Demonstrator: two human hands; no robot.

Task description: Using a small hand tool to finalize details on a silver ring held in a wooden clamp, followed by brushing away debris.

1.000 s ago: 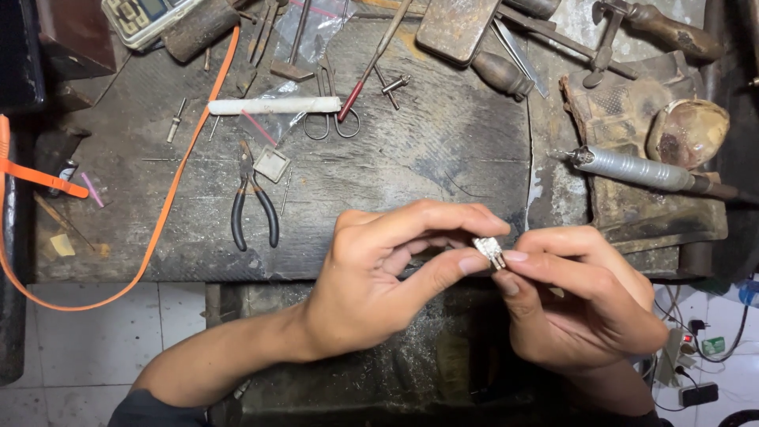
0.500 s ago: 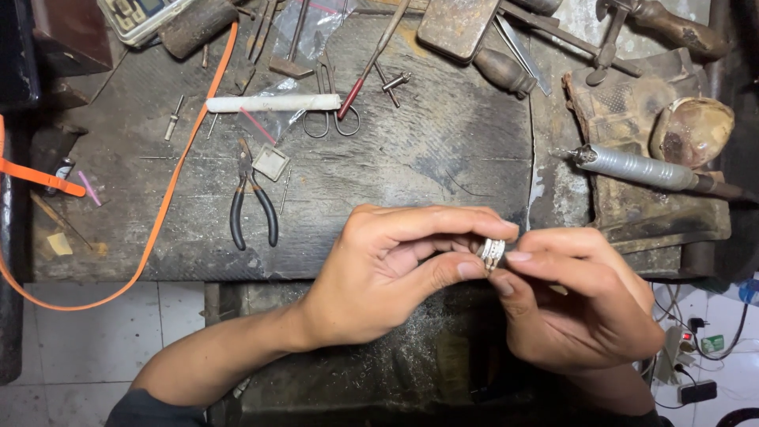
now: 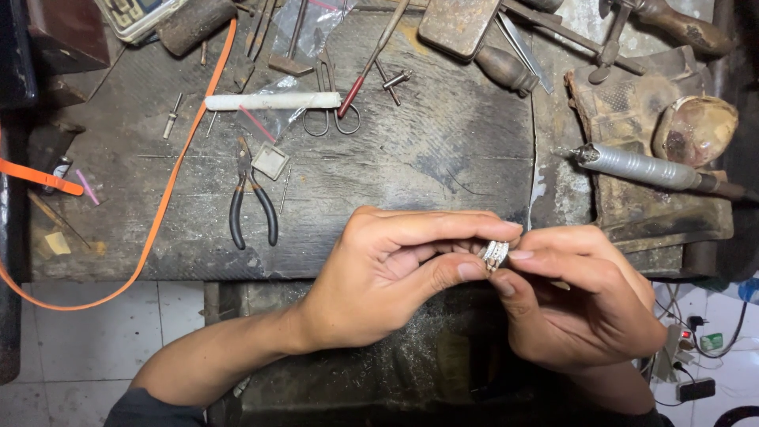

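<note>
- Head view: a small silver-coloured ring with a pale, ribbed band [image 3: 496, 255] sits pinched between the fingertips of two bare hands, held in the air just off the near edge of a worn, dark wooden workbench [image 3: 411, 170].
- The left hand [image 3: 387, 277] is curled nearly closed, its thumb and forefinger pressing the ring from the left; the right hand [image 3: 581, 304] is likewise curled, thumb and forefinger tips meeting the ring from the right. The two hands touch at the ring.
- The ring shows bright metal with fine ridges across its outer face; any stones or engraving are too small to make out.
- Against the frame half a second earlier, the hands and ring sit in almost the same spot, and the ring now appears turned slightly, with more of its ribbed face towards the camera. Nothing on the bench has shifted.
- On the bench beyond the hands lie black-handled pliers [image 3: 251, 204], a white cylindrical stick [image 3: 273, 100], small steel scissors [image 3: 328, 111] and a grey metal rotary handpiece [image 3: 644, 168] resting on a brown leather pad [image 3: 656, 213]. A long orange strap [image 3: 170, 190] loops across the left side.
- Much of the ring is covered by fingertips, so its full shape is hidden. The tools along the top edge are cut off by the frame, and the space under the bench beneath the hands is dark and hard to read.
</note>
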